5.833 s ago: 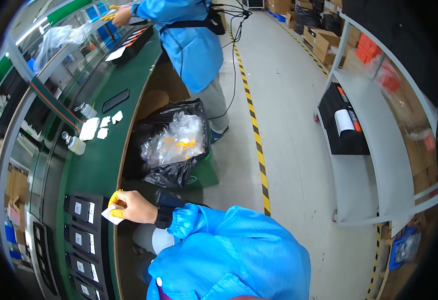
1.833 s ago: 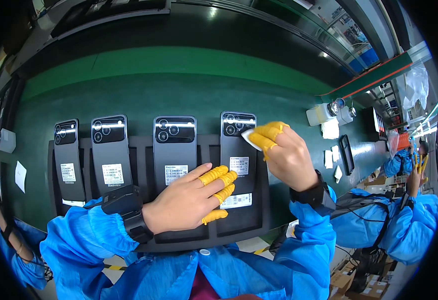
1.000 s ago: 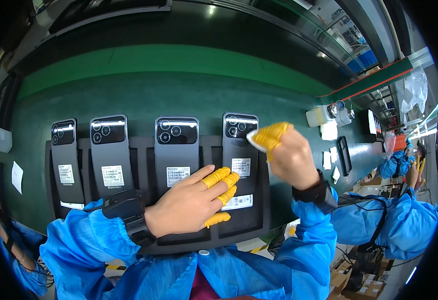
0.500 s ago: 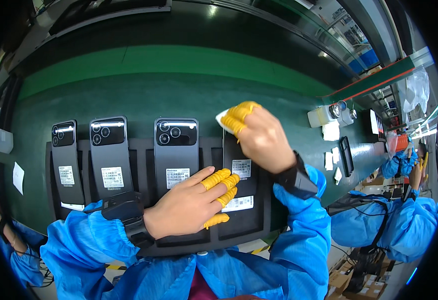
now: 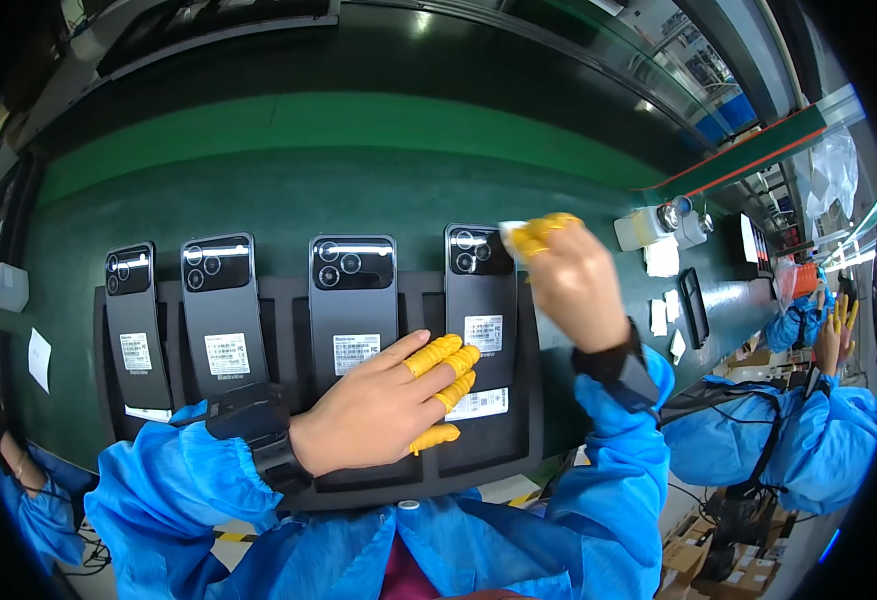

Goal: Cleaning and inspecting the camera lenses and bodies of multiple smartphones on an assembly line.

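Observation:
A row of dark grey smartphones lies back side up on a black foam tray (image 5: 534, 420). Yellow finger cots cover several fingers of both my hands. My left hand (image 5: 374, 410) lies flat with fingers spread, over the lower part of the third smartphone (image 5: 356, 320); its fingertips reach the lower left edge of the rightmost smartphone (image 5: 496, 300). Pinched in my right hand (image 5: 574, 275) is a small white wipe (image 5: 510, 238), at the upper right corner of that phone, beside its camera panel. Two more phones, the leftmost (image 5: 139, 300) and its neighbour (image 5: 221, 315), carry white labels too.
On the green bench (image 5: 579, 200), to the right, are a white dispenser bottle (image 5: 642, 232), white wipes (image 5: 662, 258) and a black frame (image 5: 695, 308). A white paper slip (image 5: 39, 358) lies at left. Co-workers in blue sleeves (image 5: 819, 450) are on either side.
My right hand has moved right with the wipe, from the upper left of the rightmost phone to its upper right corner, uncovering the cameras. My left hand stays in place.

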